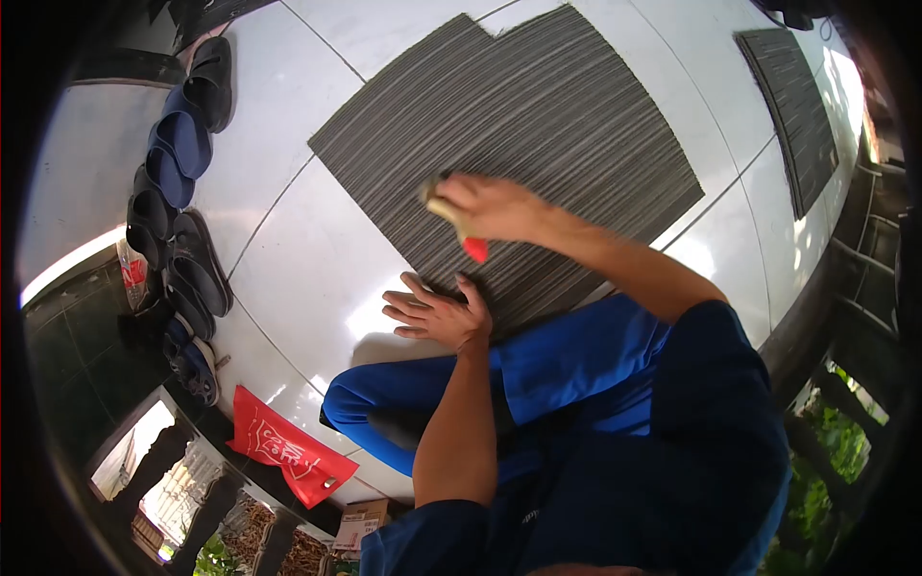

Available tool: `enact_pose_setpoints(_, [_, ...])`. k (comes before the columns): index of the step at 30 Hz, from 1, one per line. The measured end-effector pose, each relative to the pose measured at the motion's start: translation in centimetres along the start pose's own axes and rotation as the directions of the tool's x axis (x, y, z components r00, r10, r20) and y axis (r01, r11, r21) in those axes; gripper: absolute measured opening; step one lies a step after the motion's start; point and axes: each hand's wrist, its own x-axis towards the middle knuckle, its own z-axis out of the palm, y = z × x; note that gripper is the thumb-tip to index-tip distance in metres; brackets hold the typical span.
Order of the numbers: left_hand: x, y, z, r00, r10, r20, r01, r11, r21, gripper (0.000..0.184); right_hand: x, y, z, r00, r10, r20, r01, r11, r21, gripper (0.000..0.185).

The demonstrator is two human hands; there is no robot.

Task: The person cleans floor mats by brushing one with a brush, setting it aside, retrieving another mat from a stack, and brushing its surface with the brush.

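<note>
My right hand [495, 206] is closed around a brush-like tool [449, 213] with a tan handle and a red end. The tool's dark far end is partly hidden by my fingers and blurred. It is over the near left part of a grey striped mat [538, 106], which lies flat on the floor. My left hand [442, 315] is open, fingers spread, at the mat's near left edge, holding nothing. Whether its fingertips press on the tile or hover just above, I cannot tell.
White tiles [279, 278] surround the mat. Several dark shoes and sandals [180, 144] line the left side. A red bag [288, 446] lies at the lower left near a cardboard box [360, 523]. Another striped mat [792, 115] is at the right. My crossed legs [576, 360] are close in front.
</note>
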Motion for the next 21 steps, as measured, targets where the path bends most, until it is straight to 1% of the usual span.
enact_pose_setpoints(1, [0.1,0.1,-0.3,0.998,-0.016,0.056,0.018,0.999,-0.043,0.092,-1.6,3.3,-2.2,0.944,0.301,0.133,-0.318,0.939,0.131,0.037])
enact_pose_setpoints(2, [0.0,-0.1,-0.6,0.998,-0.024,0.065,0.027,0.999,-0.046,0.091,-2.8,5.5,-6.9,0.735,0.647,0.201,-0.676,0.678,0.289,0.038])
enact_pose_setpoints(3, [-0.1,-0.1,-0.7,0.997,-0.025,0.072,0.029,0.998,-0.051,0.091,-6.8,11.1,-6.7,0.789,0.602,-0.123,-0.559,0.786,0.264,0.04])
enact_pose_setpoints(4, [0.1,0.2,-0.7,0.997,-0.016,0.07,0.02,0.998,-0.062,0.09,-9.1,15.1,-8.0,0.634,0.724,-0.271,-0.721,0.681,0.13,0.038])
enact_pose_setpoints(6, [0.3,0.2,-0.4,0.999,-0.012,0.031,0.013,0.999,-0.038,0.089,-11.6,18.1,-11.0,0.337,0.872,-0.355,-0.871,0.432,0.235,0.038])
enact_pose_setpoints(8, [0.0,0.0,0.1,1.0,0.005,0.003,-0.005,1.0,0.004,0.089,-11.4,16.3,-9.5,0.4,0.793,-0.46,-0.857,0.502,0.12,0.04])
enact_pose_setpoints(9, [0.1,0.2,-0.3,1.0,0.008,0.006,-0.008,1.0,0.019,0.089,-9.5,13.6,-8.7,0.42,0.811,-0.406,-0.832,0.524,0.185,0.043])
enact_pose_setpoints(10, [0.0,0.3,-0.2,1.0,0.006,0.009,-0.006,1.0,0.027,0.089,-7.5,10.2,-7.4,0.425,0.842,-0.333,-0.823,0.513,0.244,0.045])
enact_pose_setpoints(11, [0.0,0.2,-0.1,1.0,0.003,0.009,-0.003,0.999,0.036,0.089,-5.8,7.4,-5.2,0.478,0.816,-0.326,-0.759,0.57,0.315,0.046])
enact_pose_setpoints(12, [0.0,0.1,0.1,1.0,-0.001,0.009,0.001,0.999,0.049,0.09,-4.0,4.2,-3.1,0.571,0.741,-0.354,-0.672,0.669,0.318,0.04])
enact_pose_setpoints(13, [0.0,-0.2,0.3,1.0,0.01,0.001,-0.01,0.998,0.057,0.092,-2.4,0.7,-1.3,0.68,0.664,-0.311,-0.558,0.744,0.367,0.039])
enact_pose_setpoints(14, [0.0,-0.1,0.1,1.0,0.018,0.003,-0.018,0.998,0.068,0.093,-1.0,-2.8,-0.1,0.769,0.629,-0.115,-0.553,0.744,0.374,0.038])
enact_pose_setpoints(15, [-0.1,0.1,-0.3,1.0,0.024,0.011,-0.025,0.997,0.079,0.094,0.1,-5.3,3.4,0.848,0.502,-0.172,-0.404,0.821,0.404,0.037])
enact_pose_setpoints(16, [-0.2,0.3,-0.5,0.999,0.028,0.018,-0.029,0.996,0.087,0.095,1.0,-7.7,4.0,0.907,0.418,-0.059,-0.349,0.822,0.449,0.036])
enact_pose_setpoints(17, [-0.1,0.4,-0.2,0.999,0.0,0.036,-0.005,0.993,0.121,0.095,1.4,-9.3,5.4,0.942,0.328,-0.076,-0.271,0.872,0.408,0.038])
enact_pose_setpoints(18, [0.3,0.3,0.3,0.998,-0.03,0.056,0.021,0.988,0.155,0.095,1.6,-10.1,5.4,0.967,0.235,-0.102,-0.2,0.94,0.275,0.038])
enact_pose_setpoints(19, [0.3,0.1,0.6,0.995,-0.064,0.077,0.048,0.981,0.19,0.095,1.3,-9.1,4.8,0.983,0.154,-0.1,-0.125,0.96,0.251,0.038])
enact_pose_setpoints(20, [0.1,0.1,0.5,0.997,-0.036,0.062,0.027,0.99,0.139,0.094,0.9,-7.1,4.0,0.993,0.07,-0.092,-0.047,0.972,0.232,0.038])
enact_pose_setpoints(21, [0.0,0.1,0.3,0.999,-0.015,0.041,0.012,0.996,0.087,0.094,-0.3,-4.4,3.1,0.986,0.158,-0.061,-0.13,0.935,0.329,0.037])
